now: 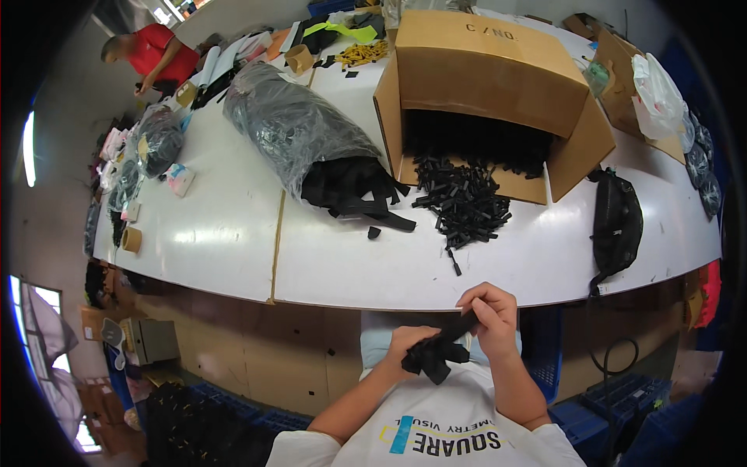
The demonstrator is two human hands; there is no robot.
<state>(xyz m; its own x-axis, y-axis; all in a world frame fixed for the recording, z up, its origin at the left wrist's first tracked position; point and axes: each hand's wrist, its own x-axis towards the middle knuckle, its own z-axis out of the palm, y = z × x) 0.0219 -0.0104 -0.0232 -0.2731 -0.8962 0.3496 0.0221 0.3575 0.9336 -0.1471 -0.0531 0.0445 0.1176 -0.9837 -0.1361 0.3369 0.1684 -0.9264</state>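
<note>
At the bottom centre of the frame, in front of the wearer's white shirt (482,393), the left hand (406,344) has its fingers curled around a bunch of black cloth strips (437,359), whose loose ends hang down below it. Just to its right, the right hand (496,315) is raised a little higher, thumb and fingers pinching the upper end of the same cloth; the exact grip of each finger is partly hidden. The cloth is held off the white table (350,272), near its front edge. Beyond that edge, right of centre, small black pieces (463,204) lie in a heap that spills from a large cardboard box (490,74) lying with its flaps spread toward the wearer. At the right of the frame lies a black pouch (617,222). At upper centre, a clear plastic bag (284,117) lies on its side, black strips (354,187) poking from its mouth. Farther back are small yellow pieces (362,53), and in the upper left corner stands a person in a red shirt (159,56).
</note>
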